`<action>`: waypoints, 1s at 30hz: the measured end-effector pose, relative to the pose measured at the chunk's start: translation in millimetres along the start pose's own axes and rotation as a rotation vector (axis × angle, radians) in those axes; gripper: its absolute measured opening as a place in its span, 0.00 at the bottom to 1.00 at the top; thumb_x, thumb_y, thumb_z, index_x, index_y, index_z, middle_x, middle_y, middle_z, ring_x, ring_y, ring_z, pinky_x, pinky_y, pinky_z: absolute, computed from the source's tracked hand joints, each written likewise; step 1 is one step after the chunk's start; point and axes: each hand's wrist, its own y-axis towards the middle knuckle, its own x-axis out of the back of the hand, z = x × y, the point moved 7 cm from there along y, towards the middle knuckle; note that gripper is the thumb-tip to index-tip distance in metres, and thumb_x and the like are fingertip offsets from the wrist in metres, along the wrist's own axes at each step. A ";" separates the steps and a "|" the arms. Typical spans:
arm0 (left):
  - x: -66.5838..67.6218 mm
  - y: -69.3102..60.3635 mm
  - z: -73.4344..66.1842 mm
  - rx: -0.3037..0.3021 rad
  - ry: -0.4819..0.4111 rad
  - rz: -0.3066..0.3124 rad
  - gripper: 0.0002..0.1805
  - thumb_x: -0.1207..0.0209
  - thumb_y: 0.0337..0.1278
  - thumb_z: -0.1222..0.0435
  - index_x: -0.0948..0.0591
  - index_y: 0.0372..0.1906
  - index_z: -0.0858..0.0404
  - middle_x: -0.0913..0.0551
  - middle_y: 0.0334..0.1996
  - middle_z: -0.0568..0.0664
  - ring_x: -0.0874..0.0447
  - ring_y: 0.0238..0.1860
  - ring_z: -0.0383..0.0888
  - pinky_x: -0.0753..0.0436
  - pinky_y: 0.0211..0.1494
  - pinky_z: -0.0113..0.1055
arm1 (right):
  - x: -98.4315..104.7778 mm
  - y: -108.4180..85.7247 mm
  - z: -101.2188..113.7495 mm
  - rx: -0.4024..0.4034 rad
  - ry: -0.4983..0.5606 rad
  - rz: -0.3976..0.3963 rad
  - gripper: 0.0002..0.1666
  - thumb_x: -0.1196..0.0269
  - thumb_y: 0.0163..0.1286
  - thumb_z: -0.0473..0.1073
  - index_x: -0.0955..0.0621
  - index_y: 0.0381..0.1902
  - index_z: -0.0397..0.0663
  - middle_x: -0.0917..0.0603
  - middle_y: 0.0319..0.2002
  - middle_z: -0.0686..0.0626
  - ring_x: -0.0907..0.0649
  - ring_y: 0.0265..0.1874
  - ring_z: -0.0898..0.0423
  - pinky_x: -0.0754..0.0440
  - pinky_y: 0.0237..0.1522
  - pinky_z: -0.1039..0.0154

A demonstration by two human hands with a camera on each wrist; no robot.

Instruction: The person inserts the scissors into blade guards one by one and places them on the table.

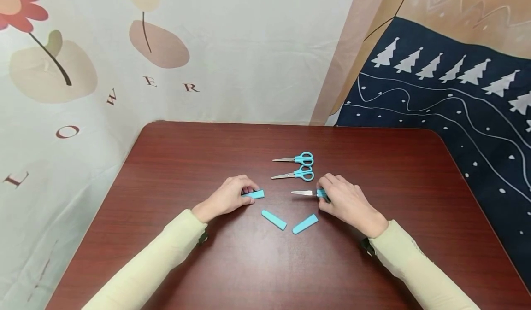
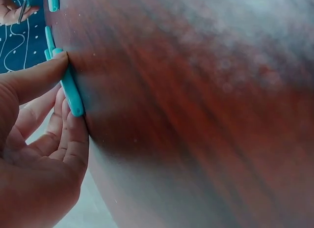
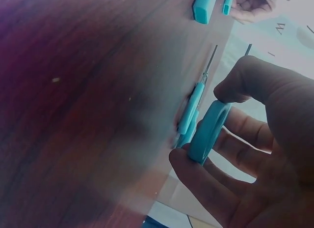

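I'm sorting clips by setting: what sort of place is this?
Probably an indoor tabletop workspace: a brown table stands before a pale flower-printed backdrop and a navy backdrop printed with white trees.

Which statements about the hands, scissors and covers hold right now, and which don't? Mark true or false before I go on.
1. The left hand holds a cover. True.
2. The right hand also holds a cover. False: it holds scissors.
3. Two loose covers lie on the table. True.
4. The held scissors' blades are inside a cover. False: they are bare, apart from every cover.
5. Two other scissors lie on the table. True.
6. Those two point towards the person's right. False: their blades point left.
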 end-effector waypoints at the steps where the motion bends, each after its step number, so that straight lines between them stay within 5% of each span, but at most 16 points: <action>1: 0.2 0.0 -0.3 0.003 0.003 0.001 0.13 0.25 0.54 0.71 0.12 0.45 0.63 0.18 0.35 0.44 0.20 0.38 0.41 0.19 0.44 0.34 | -0.2 -0.1 0.1 0.002 0.003 0.001 0.17 0.27 0.60 0.39 0.20 0.44 0.47 0.26 0.35 0.54 0.24 0.34 0.53 0.30 0.18 0.65; 12: -2.5 -1.4 -6.6 -0.003 0.043 0.021 0.07 0.32 0.61 0.74 0.14 0.42 0.61 0.21 0.37 0.46 0.23 0.40 0.43 0.22 0.48 0.39 | 0.9 -0.4 0.8 0.014 0.072 -0.007 0.15 0.28 0.59 0.37 0.20 0.43 0.47 0.25 0.32 0.55 0.27 0.27 0.58 0.28 0.23 0.64; 21: -1.1 -6.7 -19.0 -0.065 0.007 -0.016 0.08 0.35 0.64 0.74 0.16 0.43 0.59 0.20 0.43 0.48 0.22 0.48 0.49 0.23 0.57 0.48 | 3.0 -0.3 3.1 0.000 0.116 -0.025 0.15 0.28 0.58 0.40 0.19 0.43 0.52 0.25 0.30 0.58 0.27 0.29 0.58 0.27 0.25 0.63; 30: 1.7 -11.9 -29.5 -0.070 0.004 -0.089 0.08 0.35 0.66 0.72 0.17 0.47 0.60 0.20 0.41 0.45 0.24 0.45 0.46 0.24 0.55 0.45 | 4.8 -1.1 12.0 0.031 0.156 -0.076 0.15 0.26 0.56 0.39 0.19 0.41 0.52 0.25 0.29 0.59 0.27 0.28 0.60 0.25 0.28 0.63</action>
